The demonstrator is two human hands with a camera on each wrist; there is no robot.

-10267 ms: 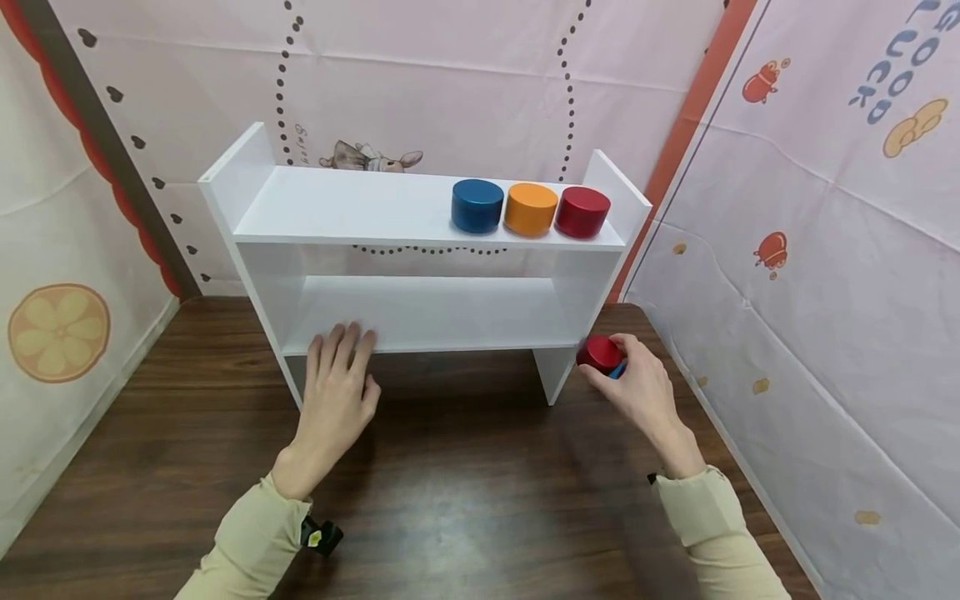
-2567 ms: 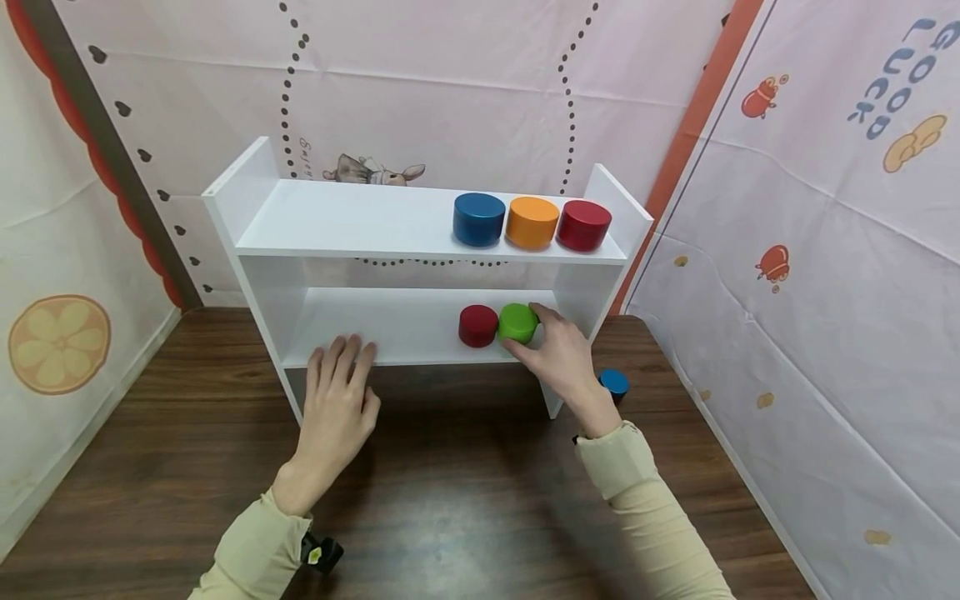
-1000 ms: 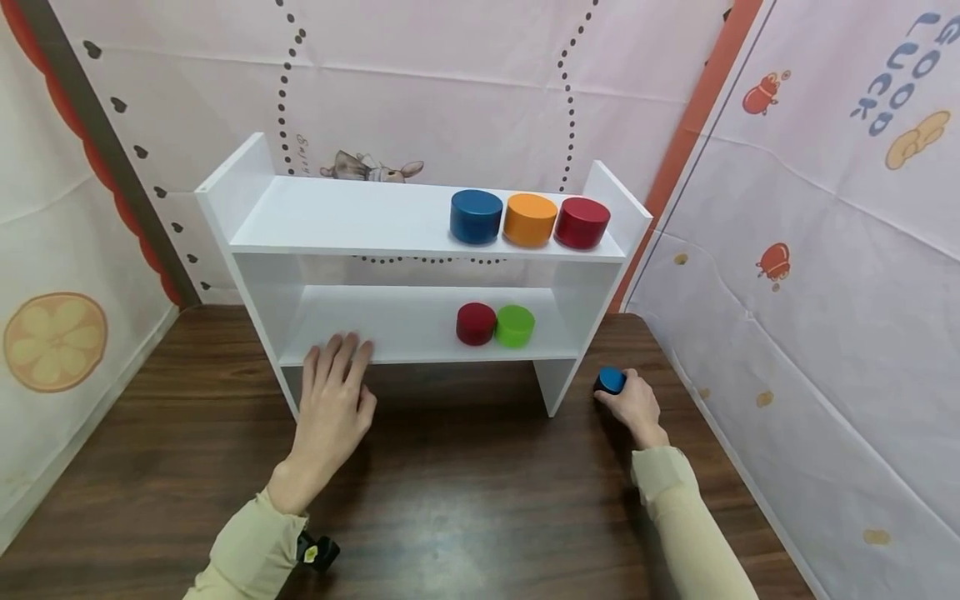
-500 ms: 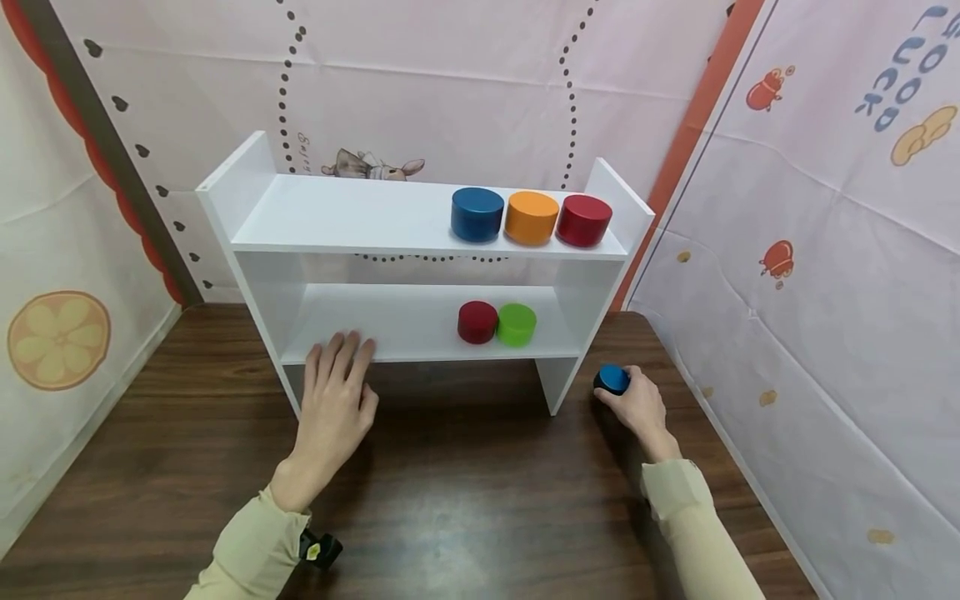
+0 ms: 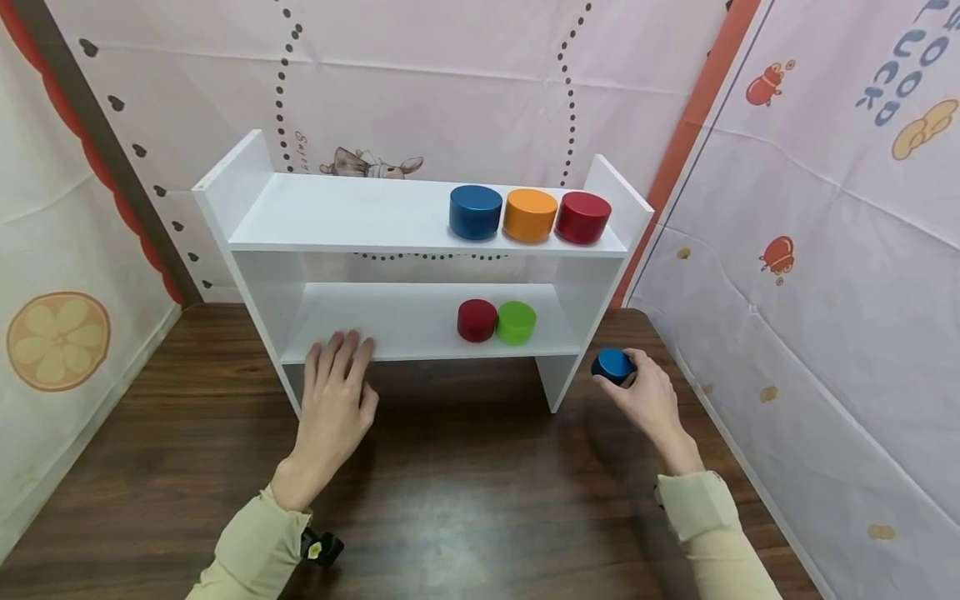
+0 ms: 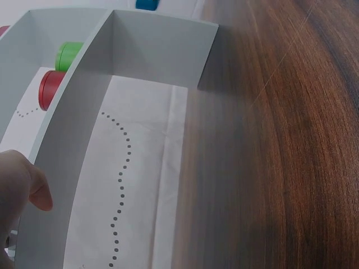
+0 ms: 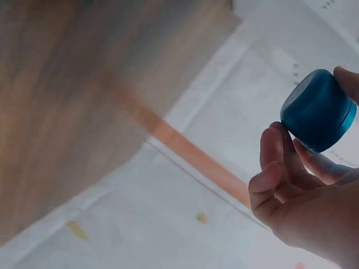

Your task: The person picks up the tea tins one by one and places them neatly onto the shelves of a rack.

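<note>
My right hand [image 5: 651,402] pinches a small round blue tin [image 5: 612,365] between thumb and fingers, off the table to the right of the shelf; the right wrist view shows the same blue tin [image 7: 318,112] from the side. My left hand [image 5: 333,417] rests with outstretched fingers on the front edge of the lower board of the white shelf [image 5: 345,215]. On that board a small red tin [image 5: 477,321] and a green tin [image 5: 517,322] stand side by side, toward the right. Larger blue [image 5: 476,212], orange [image 5: 530,215] and red [image 5: 582,217] tins line the top board's right part.
The shelf stands on a dark wooden table [image 5: 442,508], its right side panel [image 5: 558,379] between the held tin and the lower board. A printed cloth [image 5: 825,333] hangs along the right edge, and another [image 5: 450,92] behind the shelf.
Earlier, the right hand put the small red and green tins on the lower board. It then took hold of the small blue tin and has now lifted it. The left hand stays put.
</note>
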